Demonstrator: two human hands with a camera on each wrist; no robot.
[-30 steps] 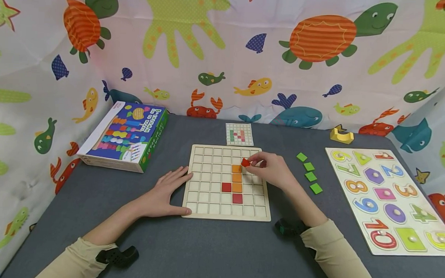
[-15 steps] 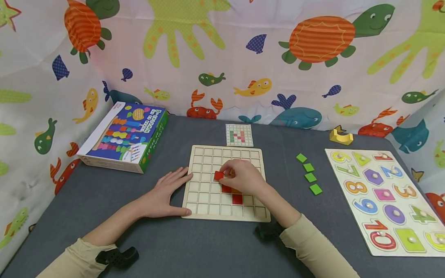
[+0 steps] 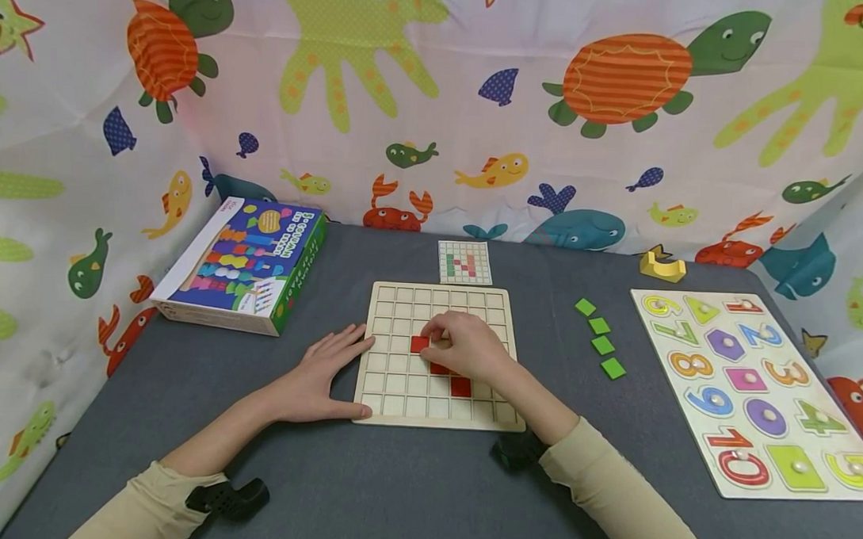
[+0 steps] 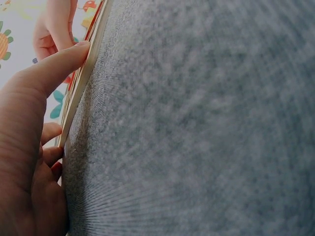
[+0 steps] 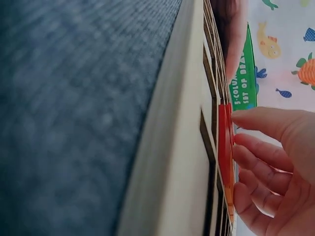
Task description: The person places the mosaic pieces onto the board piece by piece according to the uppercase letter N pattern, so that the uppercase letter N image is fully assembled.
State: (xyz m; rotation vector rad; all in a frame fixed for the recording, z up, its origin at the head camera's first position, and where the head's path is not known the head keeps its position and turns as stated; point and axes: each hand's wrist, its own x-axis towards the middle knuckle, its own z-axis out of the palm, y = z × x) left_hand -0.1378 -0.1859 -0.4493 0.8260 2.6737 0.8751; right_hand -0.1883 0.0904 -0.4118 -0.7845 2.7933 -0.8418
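A pale wooden grid board [image 3: 391, 403] lies in the middle of the table. My left hand [image 3: 324, 377] rests spread along its left edge, the thumb against the near corner, as the left wrist view [image 4: 29, 113] also shows. Over the board, my right hand [image 3: 468, 346] pinches a red square tile [image 3: 418, 344] that sits flat in a cell. Two more red tiles show nearer me, one partly under the hand and one fully visible [image 3: 461, 387]. The orange tiles are hidden by the hand in the head view; a sliver of orange [image 5: 230, 191] shows in the right wrist view.
A small pattern card [image 3: 464, 263] lies behind the board. Several green tiles [image 3: 603, 344] form a row to its right, beside a number-and-shape puzzle board [image 3: 723, 311]. At the back are a yellow arch block [image 3: 662, 268] and, on the left, a colourful box [image 3: 239, 263].
My right hand has carried the red tile leftwards from the board's upper right, and the tile has gone from tilted to flat in a cell. My left hand has stayed put.
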